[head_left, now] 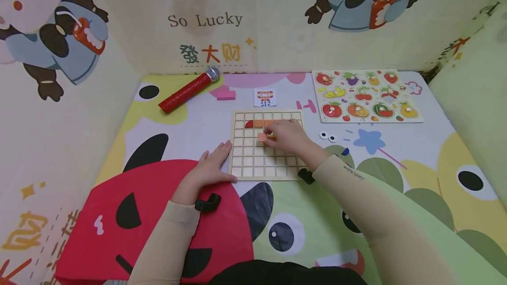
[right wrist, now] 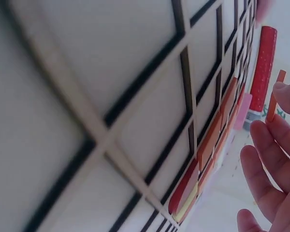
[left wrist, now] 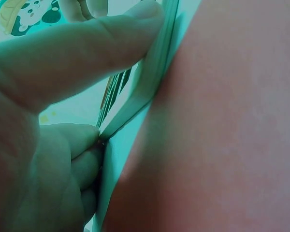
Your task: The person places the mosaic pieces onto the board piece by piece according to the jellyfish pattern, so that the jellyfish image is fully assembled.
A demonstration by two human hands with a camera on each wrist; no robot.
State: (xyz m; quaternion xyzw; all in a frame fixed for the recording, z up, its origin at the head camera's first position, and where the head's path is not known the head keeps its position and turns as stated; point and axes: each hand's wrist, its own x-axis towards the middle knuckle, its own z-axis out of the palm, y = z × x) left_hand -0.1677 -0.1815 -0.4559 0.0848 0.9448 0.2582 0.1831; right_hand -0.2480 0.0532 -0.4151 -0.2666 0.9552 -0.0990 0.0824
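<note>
A wooden grid board point(head_left: 261, 178) lies on the table in the head view. My left hand point(head_left: 211, 164) rests against its left edge, fingers extended and thumb point(left wrist: 130, 38) at the near corner. Over the grid, my right hand point(head_left: 289, 137) pinches an orange square tile point(head_left: 262, 137) between thumb and fingers; this tile point(right wrist: 276, 95) shows edge-on in the right wrist view, apart from the grid. A red rounded tile point(head_left: 249, 124) and orange tiles point(head_left: 259, 123) sit along an upper row. The right hand hides part of that row.
A small pattern card point(head_left: 265, 97) lies beyond the board. A red microphone point(head_left: 188, 91) and a pink block point(head_left: 226, 95) are at the back left. The fruit puzzle board point(head_left: 368, 118) lies at the back right. Googly-eye pieces point(head_left: 328, 137) and a blue piece point(head_left: 345, 151) lie right of the grid.
</note>
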